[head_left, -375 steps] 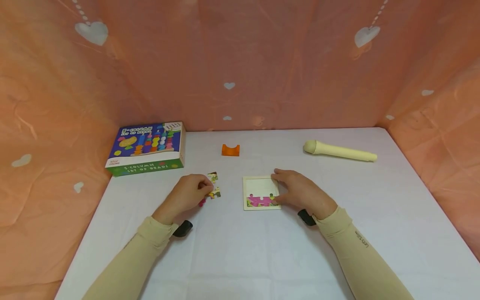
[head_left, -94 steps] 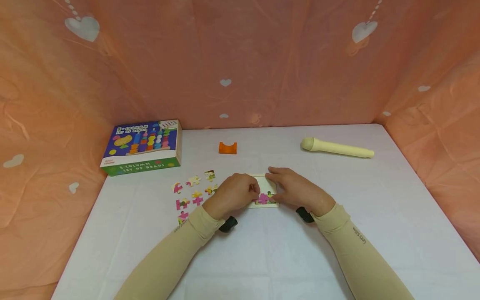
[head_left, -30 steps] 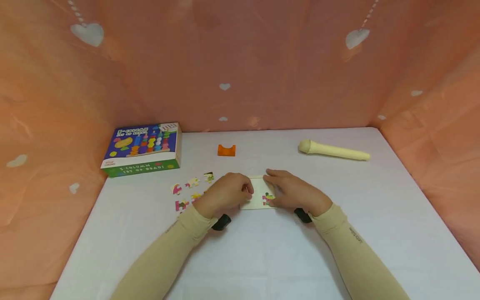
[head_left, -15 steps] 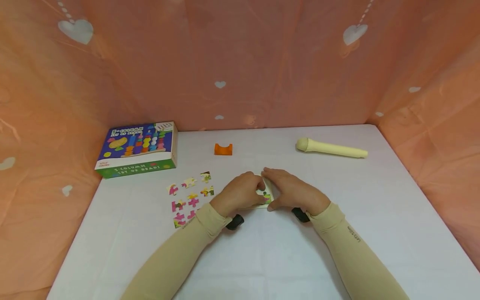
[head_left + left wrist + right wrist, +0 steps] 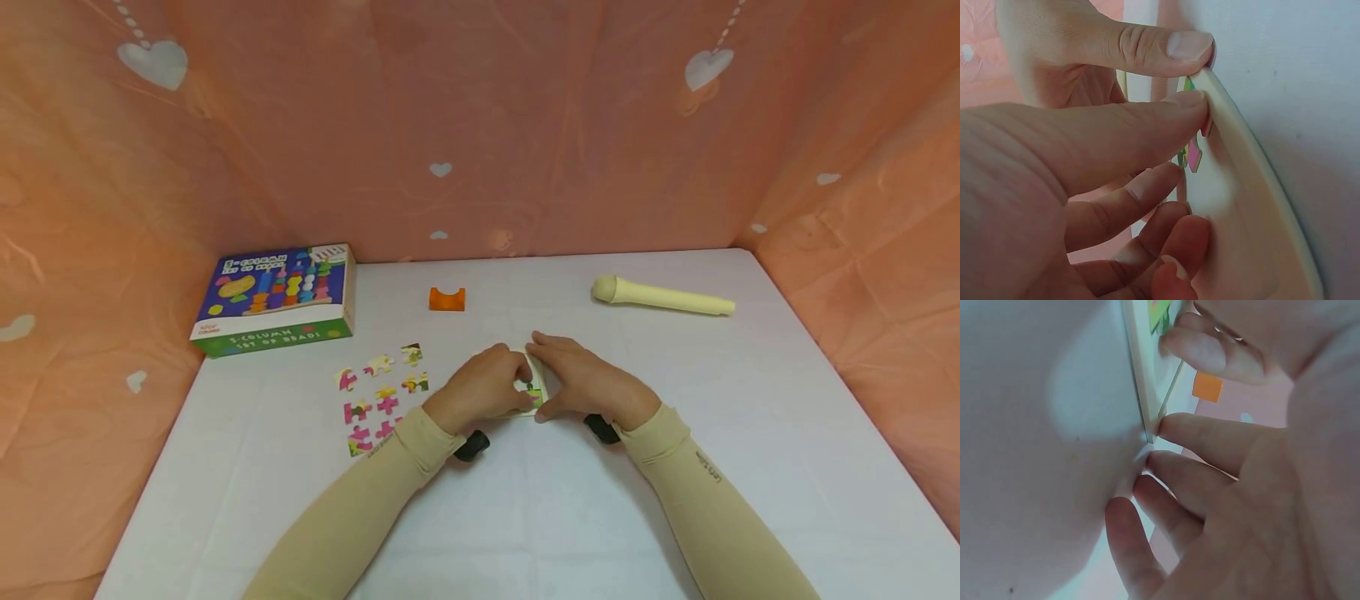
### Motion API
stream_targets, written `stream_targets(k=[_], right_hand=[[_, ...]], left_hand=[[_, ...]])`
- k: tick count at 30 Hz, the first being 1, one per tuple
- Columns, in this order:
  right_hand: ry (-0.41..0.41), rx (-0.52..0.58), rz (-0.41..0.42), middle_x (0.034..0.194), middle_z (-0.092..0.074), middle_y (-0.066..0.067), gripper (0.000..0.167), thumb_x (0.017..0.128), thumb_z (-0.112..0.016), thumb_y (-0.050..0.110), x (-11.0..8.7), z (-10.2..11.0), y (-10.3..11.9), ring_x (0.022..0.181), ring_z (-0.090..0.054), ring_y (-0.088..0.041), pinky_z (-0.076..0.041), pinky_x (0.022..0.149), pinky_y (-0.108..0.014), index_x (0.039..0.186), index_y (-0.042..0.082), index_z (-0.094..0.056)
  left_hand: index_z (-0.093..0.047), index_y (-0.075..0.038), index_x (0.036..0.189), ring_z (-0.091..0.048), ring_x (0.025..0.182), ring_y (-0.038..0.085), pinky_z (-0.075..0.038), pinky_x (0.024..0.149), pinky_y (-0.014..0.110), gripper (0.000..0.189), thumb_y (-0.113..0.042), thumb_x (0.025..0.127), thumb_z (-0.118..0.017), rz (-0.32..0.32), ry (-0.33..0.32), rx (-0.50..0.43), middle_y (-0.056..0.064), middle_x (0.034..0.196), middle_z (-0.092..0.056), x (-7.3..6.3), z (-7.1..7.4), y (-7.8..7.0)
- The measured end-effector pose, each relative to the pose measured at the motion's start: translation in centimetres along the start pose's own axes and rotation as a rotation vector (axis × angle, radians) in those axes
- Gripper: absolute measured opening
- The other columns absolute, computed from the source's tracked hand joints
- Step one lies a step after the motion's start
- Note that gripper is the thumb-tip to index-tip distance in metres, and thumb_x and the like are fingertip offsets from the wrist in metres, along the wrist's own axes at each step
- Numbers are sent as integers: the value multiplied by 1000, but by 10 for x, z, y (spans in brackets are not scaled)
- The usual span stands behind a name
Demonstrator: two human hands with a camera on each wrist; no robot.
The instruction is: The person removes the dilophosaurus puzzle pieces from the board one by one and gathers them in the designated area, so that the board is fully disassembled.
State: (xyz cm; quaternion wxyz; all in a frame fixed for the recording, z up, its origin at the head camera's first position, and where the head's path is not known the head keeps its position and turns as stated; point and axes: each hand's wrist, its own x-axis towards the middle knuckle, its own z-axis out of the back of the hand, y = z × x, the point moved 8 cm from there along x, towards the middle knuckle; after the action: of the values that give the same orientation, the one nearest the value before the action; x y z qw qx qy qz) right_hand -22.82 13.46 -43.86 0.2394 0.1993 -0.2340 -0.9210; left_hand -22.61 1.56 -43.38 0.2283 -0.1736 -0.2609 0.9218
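Note:
My left hand (image 5: 483, 382) reaches over a small square puzzle tray (image 5: 1139, 375) with a pale raised rim. In the left wrist view its thumb and curled fingers hold a green and pink puzzle piece (image 5: 1194, 156) by the tray's right rim; the thumb hides much of that piece. My right hand (image 5: 592, 383) holds the tray by its right side, thumb at the near corner and forefinger at the far corner. Left of the tray lie several loose jigsaw pieces (image 5: 386, 404), in pink, yellow and green; my left sleeve covers part of the nearest ones.
A blue and green bead-set box (image 5: 277, 292) lies at the back left. An orange arched block (image 5: 447, 300) stands behind the tray. Toward the back right lies a pale yellow stick with a rounded head (image 5: 663, 297). Pink cloth (image 5: 480, 125) hangs around the white table.
Pieces have left the tray and joined those on the table over the last seconds. My left hand has moved right to the tray's right side; my right hand stays on the rim.

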Motion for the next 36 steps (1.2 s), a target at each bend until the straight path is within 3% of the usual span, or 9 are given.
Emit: stream_targets(k=[10,20,28,36], right_hand=[[-1,5,0,178,-27,-17,104,79,-98,27,0,0,0,165,-26,-41,-30,130,-59,163,0,-42],[-10,-2,-2,178,-28,-17,105,79,-98,28,0,0,0,165,-26,-41,-31,130,-60,163,1,-43],[-14,-4,7,178,-29,-17,105,78,-98,27,0,1,1,165,-27,-41,-32,129,-58,163,1,-43],[-17,-13,17,177,-30,-19,104,78,-98,27,1,1,1,164,-28,-42,-32,129,-59,163,0,-43]], left_hand=[[-81,-9,110,-59,96,18,-51,89,36,24,-21,90,-88,-9,7,-8,4,104,-73,1,-1,-1],[-80,-7,110,-62,94,18,-53,86,34,25,-16,88,-88,-17,6,3,4,103,-74,3,-2,-3],[-80,-7,112,-63,89,15,-53,83,31,25,-16,90,-86,0,-10,-5,-1,93,-73,3,-1,-4],[-81,-6,113,-73,104,22,-59,97,39,17,-10,100,-71,12,-60,-66,5,112,-81,3,2,-2]])
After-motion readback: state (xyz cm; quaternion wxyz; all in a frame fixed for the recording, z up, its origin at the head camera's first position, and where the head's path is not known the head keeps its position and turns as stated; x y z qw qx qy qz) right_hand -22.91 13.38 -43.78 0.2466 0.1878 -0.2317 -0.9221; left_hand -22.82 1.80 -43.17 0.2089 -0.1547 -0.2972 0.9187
